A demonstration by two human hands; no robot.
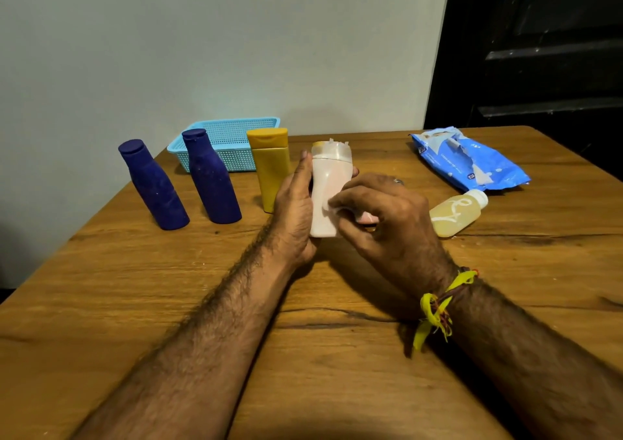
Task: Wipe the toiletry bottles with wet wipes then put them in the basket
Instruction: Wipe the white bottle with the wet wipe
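Grain and dark cracks are running across the brown wooden table [337, 389], which is standing against a pale wall beside a dark door. Toward its far edge, the left hand [296, 210] is wrapping around an upright pale pink plastic bottle [328, 183], while the right hand [387, 217] is pressing a small white wet wipe [332, 209] against its lower front with curled fingers. Torn label scraps are showing at its cap.
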